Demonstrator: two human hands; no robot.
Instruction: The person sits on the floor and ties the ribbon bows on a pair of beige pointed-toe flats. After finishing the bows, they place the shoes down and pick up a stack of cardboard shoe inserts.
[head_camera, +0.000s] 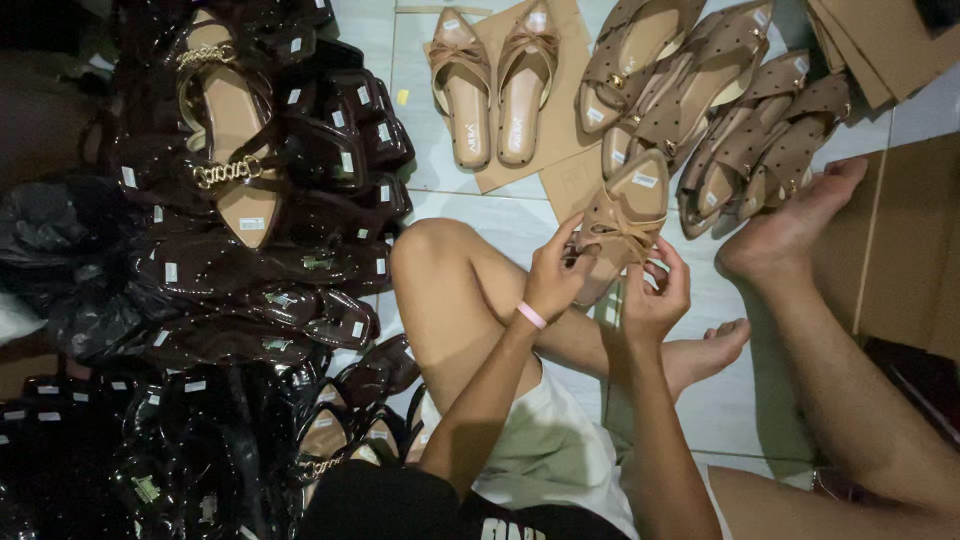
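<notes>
I sit on a tiled floor with my legs folded. Both hands hold one tan flat sandal (622, 222) with a thin bow across its front. My left hand (556, 275), with a pink band on the wrist, grips the sandal's left side near the bow. My right hand (655, 297) pinches its lower right edge. The sandal tilts, toe pointing down toward me, sole label at its heel end.
A large heap of dark brown glossy sandals (250, 260) fills the left. A tan bow pair (492, 85) lies on cardboard at the top. Several tan dotted sandals (720, 110) are stacked at top right. Cardboard sheets (905, 240) lie at the right. My right foot (790, 225) rests beside them.
</notes>
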